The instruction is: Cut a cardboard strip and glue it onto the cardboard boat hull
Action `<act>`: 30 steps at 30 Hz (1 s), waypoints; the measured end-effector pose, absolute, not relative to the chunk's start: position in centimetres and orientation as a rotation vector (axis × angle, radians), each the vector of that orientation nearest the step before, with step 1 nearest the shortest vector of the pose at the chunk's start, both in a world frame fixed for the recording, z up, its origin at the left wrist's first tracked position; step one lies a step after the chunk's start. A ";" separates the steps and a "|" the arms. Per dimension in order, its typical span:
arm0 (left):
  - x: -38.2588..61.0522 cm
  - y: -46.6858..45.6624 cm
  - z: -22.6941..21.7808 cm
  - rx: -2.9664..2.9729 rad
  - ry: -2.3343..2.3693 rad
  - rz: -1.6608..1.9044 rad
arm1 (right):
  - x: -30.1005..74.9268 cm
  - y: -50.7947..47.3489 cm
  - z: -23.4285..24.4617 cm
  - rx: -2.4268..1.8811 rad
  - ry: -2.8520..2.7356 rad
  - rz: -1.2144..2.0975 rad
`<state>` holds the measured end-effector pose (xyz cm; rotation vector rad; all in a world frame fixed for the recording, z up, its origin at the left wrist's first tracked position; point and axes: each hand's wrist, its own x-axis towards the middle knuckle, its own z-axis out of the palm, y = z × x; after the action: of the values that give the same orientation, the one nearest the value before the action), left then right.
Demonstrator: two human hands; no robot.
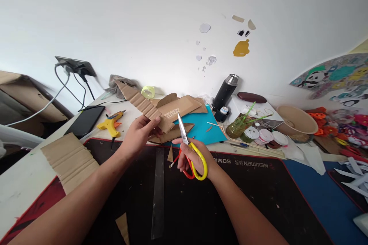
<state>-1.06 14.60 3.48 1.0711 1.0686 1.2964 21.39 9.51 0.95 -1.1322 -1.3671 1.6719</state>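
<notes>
My left hand (140,132) pinches a long, pointed strip of brown corrugated cardboard (140,103), tilted up to the left. In my right hand (198,157) is a pair of scissors (184,132) with one yellow and one red handle. Their blades look closed, point away from me, and are apart from the strip. A thin red stick with a pale end (174,161) shows beside my right fingers; whether they hold it I cannot tell. Beyond both hands lie cardboard pieces (184,105), one printed "PRESSURE COOKER", and a blue sheet (211,130).
A clear ruler (158,195) and cardboard scraps (123,227) lie on the black mat (195,214). To the left are a yellow glue gun (110,125), a black tablet-like device (86,120) and cardboard (69,160). A black flask (225,92), brush jar (237,127) and paint pots (266,136) stand right.
</notes>
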 end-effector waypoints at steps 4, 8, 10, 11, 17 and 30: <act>-1.2 14.8 4.2 0.990 1.059 1.391 | 21.5 9.3 0.7 -1.001 -1.350 1.718; -1.2 14.6 4.9 0.935 1.046 1.423 | 21.3 8.9 0.9 -0.953 -1.335 1.761; -1.2 14.5 5.1 0.933 1.025 1.430 | 21.1 8.7 1.0 -0.967 -1.331 1.781; -1.2 14.5 5.2 0.936 1.013 1.436 | 21.0 8.6 1.0 -0.984 -1.329 1.788; -1.2 14.4 5.5 0.958 0.970 1.505 | 20.7 8.1 1.2 -1.099 -1.403 1.728; -1.5 14.3 5.4 1.087 0.949 1.506 | 20.5 7.6 1.4 -1.140 -1.499 1.680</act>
<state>-1.51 14.33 5.38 1.0875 0.9489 1.5060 20.54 7.58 1.38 -1.1398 -1.4993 1.6796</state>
